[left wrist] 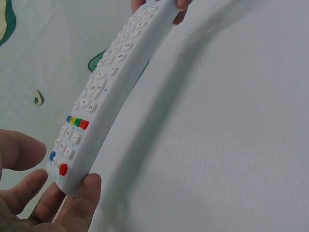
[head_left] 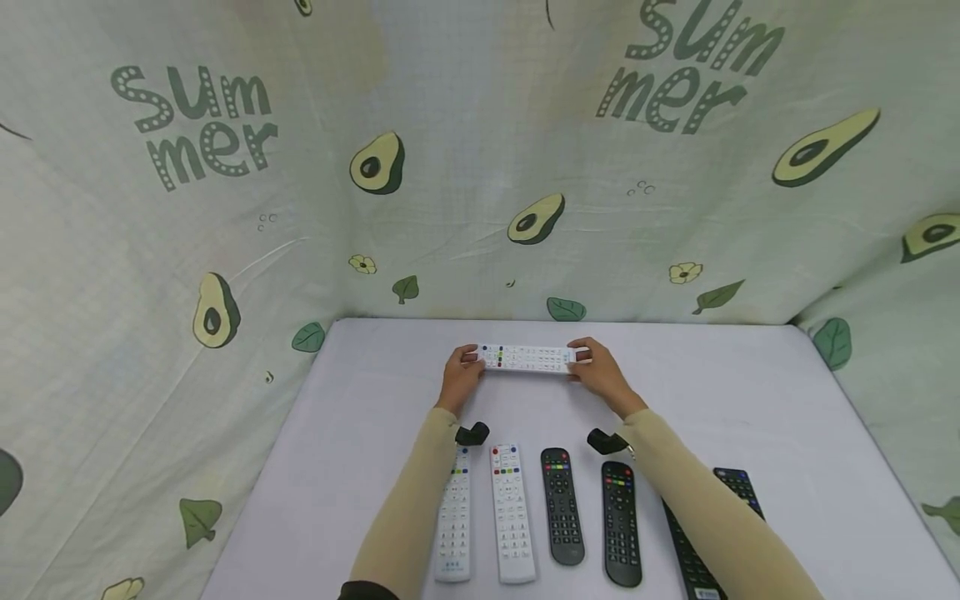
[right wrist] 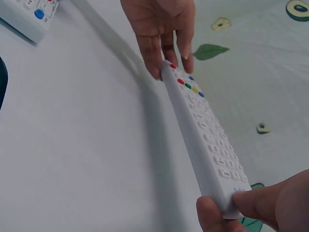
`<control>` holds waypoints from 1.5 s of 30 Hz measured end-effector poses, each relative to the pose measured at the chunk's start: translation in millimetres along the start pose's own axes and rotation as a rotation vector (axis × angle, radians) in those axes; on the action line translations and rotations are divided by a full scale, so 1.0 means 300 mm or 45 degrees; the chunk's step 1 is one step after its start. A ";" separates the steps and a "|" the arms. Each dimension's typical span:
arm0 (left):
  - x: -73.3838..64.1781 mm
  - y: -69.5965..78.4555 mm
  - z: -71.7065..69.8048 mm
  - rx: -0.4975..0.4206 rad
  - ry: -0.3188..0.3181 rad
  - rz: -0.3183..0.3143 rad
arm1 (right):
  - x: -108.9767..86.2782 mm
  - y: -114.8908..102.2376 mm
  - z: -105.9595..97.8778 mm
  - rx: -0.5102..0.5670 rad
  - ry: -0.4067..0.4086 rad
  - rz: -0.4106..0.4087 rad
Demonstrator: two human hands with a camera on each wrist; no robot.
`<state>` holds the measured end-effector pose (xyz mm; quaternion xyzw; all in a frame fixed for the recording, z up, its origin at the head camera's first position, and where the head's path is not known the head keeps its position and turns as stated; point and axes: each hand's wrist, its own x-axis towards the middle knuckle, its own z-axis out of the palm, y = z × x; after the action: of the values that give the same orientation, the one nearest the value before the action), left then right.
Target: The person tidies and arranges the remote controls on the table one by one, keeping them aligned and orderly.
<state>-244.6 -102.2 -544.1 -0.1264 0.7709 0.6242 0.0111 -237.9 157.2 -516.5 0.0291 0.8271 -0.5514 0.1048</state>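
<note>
A white remote control with white keys and a few coloured ones is held level between both hands, its shadow falling on the table. My left hand holds the end with the red and blue keys; in the left wrist view a thumb and fingertips touch that end, while other fingers stand off it. At the opposite end my right hand pinches the remote, the thumb on its key face and fingers underneath, as the right wrist view shows.
Nearer me on the white table lies a row: two white remotes, two black remotes, and a longer black remote. Another black remote shows beyond my right sleeve. A printed curtain hangs behind.
</note>
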 end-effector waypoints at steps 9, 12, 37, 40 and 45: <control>-0.064 0.041 0.006 -0.162 -0.063 0.026 | -0.109 -0.029 -0.059 0.040 -0.006 0.004; -0.083 0.044 0.014 -0.184 -0.081 0.041 | -0.145 -0.027 -0.072 0.034 -0.007 0.005; -0.251 0.054 0.147 -0.278 -0.211 0.130 | -0.412 0.061 -0.222 0.044 0.022 0.017; -0.278 0.055 0.163 -0.288 -0.245 0.123 | -0.440 0.077 -0.245 0.038 0.030 0.010; -0.311 0.061 0.197 -0.308 -0.301 0.128 | -0.492 0.104 -0.276 0.037 0.053 -0.009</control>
<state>-166.4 -24.8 -523.1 -0.0139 0.6887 0.7228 0.0553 -100.4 255.2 -483.8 0.0394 0.8212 -0.5630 0.0851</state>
